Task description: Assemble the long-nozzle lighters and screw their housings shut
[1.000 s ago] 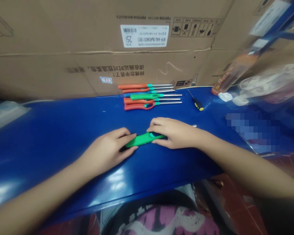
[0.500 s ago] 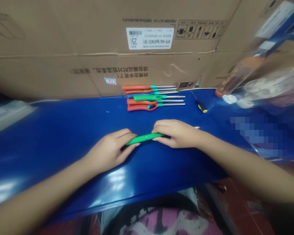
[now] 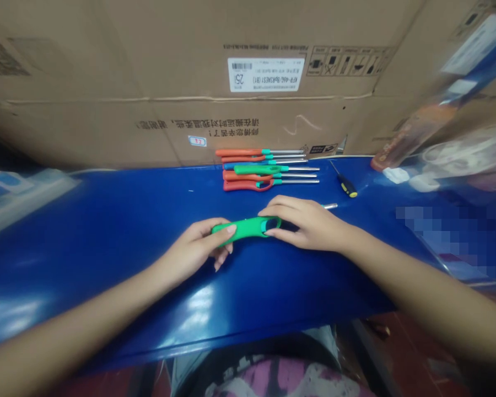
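Observation:
A green long-nosed lighter [image 3: 248, 229] is held level just above the blue table [image 3: 107, 231], its metal tip poking out past my right wrist. My left hand [image 3: 198, 251] pinches the lighter's handle end between thumb and fingers. My right hand [image 3: 303, 223] is closed round the trigger end, fingers over the top. Both hands grip the same lighter at the table's middle.
A row of several orange, blue and green lighters [image 3: 264, 169] lies at the table's back, beside a small black and yellow screwdriver [image 3: 346, 184]. A big cardboard box [image 3: 190, 82] stands behind. Plastic bags [image 3: 458, 149] lie at the right, a pale sheet [image 3: 20, 193] at the left.
The green lighter has been turned in my hands, from edge-on to showing its flat side with the trigger hole. My left fingers have shifted to a pinch on its end.

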Demonstrator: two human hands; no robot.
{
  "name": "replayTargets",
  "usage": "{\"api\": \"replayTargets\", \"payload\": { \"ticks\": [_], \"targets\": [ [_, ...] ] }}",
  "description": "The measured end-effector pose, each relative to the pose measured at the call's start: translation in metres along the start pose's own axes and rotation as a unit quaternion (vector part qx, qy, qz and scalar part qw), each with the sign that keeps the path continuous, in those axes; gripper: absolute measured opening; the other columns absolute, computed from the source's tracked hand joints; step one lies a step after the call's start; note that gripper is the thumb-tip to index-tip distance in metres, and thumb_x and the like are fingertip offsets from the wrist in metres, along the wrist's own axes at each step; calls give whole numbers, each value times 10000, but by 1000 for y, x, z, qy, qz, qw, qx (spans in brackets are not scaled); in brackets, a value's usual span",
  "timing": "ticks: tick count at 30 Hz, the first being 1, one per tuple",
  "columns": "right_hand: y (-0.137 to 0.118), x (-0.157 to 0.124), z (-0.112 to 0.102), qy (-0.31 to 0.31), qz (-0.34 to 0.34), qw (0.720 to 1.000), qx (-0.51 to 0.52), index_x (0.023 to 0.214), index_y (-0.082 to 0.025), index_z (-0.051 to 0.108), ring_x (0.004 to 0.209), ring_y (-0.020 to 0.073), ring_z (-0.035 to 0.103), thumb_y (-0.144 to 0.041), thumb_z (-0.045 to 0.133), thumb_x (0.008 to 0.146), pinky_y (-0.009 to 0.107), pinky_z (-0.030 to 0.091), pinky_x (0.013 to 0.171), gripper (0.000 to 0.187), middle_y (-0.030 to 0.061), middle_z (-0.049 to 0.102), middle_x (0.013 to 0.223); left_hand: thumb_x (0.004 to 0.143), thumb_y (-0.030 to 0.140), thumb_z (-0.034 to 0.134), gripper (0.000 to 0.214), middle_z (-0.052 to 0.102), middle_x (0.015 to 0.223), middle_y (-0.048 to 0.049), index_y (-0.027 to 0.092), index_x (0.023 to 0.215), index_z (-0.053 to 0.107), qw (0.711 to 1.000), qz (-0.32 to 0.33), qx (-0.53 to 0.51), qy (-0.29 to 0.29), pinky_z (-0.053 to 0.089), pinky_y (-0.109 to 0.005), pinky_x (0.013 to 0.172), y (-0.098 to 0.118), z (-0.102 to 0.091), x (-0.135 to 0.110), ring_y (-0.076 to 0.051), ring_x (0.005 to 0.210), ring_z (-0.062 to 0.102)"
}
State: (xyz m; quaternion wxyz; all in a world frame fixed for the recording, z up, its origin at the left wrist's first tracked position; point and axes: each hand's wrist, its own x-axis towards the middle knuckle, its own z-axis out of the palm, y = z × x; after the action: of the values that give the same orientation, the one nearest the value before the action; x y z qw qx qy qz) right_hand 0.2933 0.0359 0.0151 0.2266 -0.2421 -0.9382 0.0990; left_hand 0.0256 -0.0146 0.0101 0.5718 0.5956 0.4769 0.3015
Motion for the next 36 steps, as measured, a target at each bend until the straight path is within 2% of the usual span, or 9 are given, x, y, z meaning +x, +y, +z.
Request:
{"api": "replayTargets", "payload": {
  "ticks": [2, 5, 8, 10, 13, 15, 20, 28, 36],
  "targets": [
    [-4, 0, 0, -10, -13, 1000, -15, 1291, -181, 619, 1018, 216, 678, -470, 611, 973, 327, 561, 814, 429, 108, 680, 1191, 924, 412, 625, 261, 601, 693, -9, 151, 939, 631, 984, -93, -150, -17, 409, -214, 443, 1, 4, 0, -95, 492, 486],
    [-11, 0, 4, -26, -39, 998, -30, 1274, -179, 642, 1013, 218, 696, -482, 597, 980, 332, 568, 815, 425, 96, 704, 1177, 949, 354, 574, 290, 630, 702, -41, 125, 1093, 678, 972, -124, -198, -40, 429, -213, 456, 2, 6, 0, -99, 511, 505],
    [-15, -1, 7, -22, -54, 997, -42, 1214, -178, 672, 989, 202, 706, -358, 505, 1037, 320, 569, 804, 302, 83, 725, 1154, 999, 390, 512, 367, 681, 783, -67, 134, 1206, 676, 991, -61, -104, -65, 473, -236, 467, 1, 6, 0, -121, 546, 555],
    [-17, -2, 7, -14, -53, 998, -35, 1190, -181, 676, 969, 187, 703, -336, 477, 1047, 308, 566, 797, 290, 81, 728, 1137, 990, 406, 565, 356, 708, 851, -56, 167, 1226, 682, 998, 31, 32, -54, 517, -250, 516, -1, 5, -1, -127, 584, 590],
    [-18, -2, 7, -17, -49, 999, -4, 1129, -168, 675, 939, 173, 686, -357, 489, 1046, 295, 554, 798, 278, 80, 720, 1078, 978, 351, 635, 264, 734, 974, -38, 226, 1197, 712, 949, 196, 246, -17, 557, -263, 708, -5, 4, -5, -150, 772, 668],
    [-21, -3, 7, -28, -45, 999, 14, 1059, -156, 674, 883, 167, 670, -351, 488, 1047, 286, 539, 757, 269, 71, 706, 998, 1002, 299, 611, 215, 729, 988, -30, 232, 1176, 718, 914, 259, 312, -24, 540, -248, 788, -8, 4, -8, -153, 864, 677],
    [-25, 0, 9, -40, -21, 999, 14, 999, -168, 664, 815, 163, 651, -335, 479, 1049, 283, 498, 695, 254, 50, 691, 939, 1045, 289, 538, 219, 696, 957, -30, 201, 1173, 692, 885, 283, 366, -51, 521, -223, 797, -10, 2, -9, -142, 864, 666],
    [-1, 0, -5, -24, 43, 999, 21, 1023, -193, 651, 892, 181, 666, -288, 591, 995, 284, 505, 776, 116, 55, 707, 994, 1029, 328, 568, 250, 707, 1002, -45, 186, 1203, 676, 873, 296, 389, -5, 528, -249, 823, -4, -20, 4, -163, 893, 672],
    [-9, -2, -5, -18, 4, 996, -87, 929, -183, 655, 713, 161, 620, -301, 524, 1022, 277, 426, 641, 199, 27, 689, 826, 1035, 302, 538, 274, 693, 1027, -65, 185, 1255, 652, 856, 302, 420, -13, 529, -261, 818, -4, -16, -1, -172, 899, 669]
  ]
}}
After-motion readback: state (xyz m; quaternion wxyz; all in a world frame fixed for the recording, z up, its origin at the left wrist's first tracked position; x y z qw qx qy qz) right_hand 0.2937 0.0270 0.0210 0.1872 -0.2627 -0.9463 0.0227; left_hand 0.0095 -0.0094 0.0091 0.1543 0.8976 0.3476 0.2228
